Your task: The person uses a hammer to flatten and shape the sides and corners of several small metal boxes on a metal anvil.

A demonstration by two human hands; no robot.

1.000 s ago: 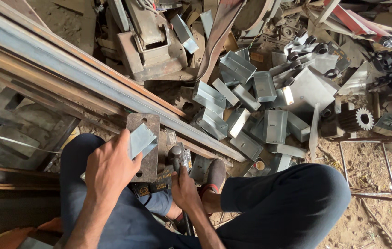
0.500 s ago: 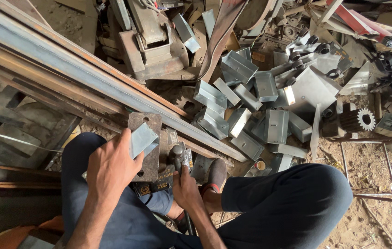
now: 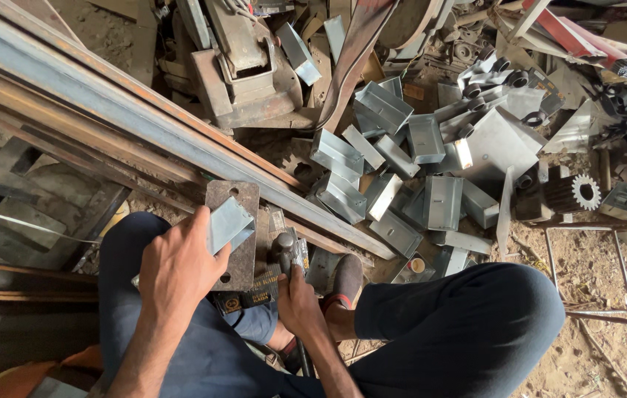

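- Pressing folded sheet-metal piece [image 3: 228, 223] flat on rusty steel plate [image 3: 236, 236], left hand [image 3: 177, 269] closed over its near edge.
- Gripping hammer [image 3: 284, 250] in right hand [image 3: 300, 302], fingers wrapped round handle, head beside plate.
- Judged: forming step under way; next blow needs steady hold, fingers clear.

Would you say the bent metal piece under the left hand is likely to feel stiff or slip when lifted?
The bent metal piece looks like thin folded sheet, so probably stiff yet light. Its smooth shiny face may slip, and the edges look sharp. The left hand presses it onto a rusty plate.
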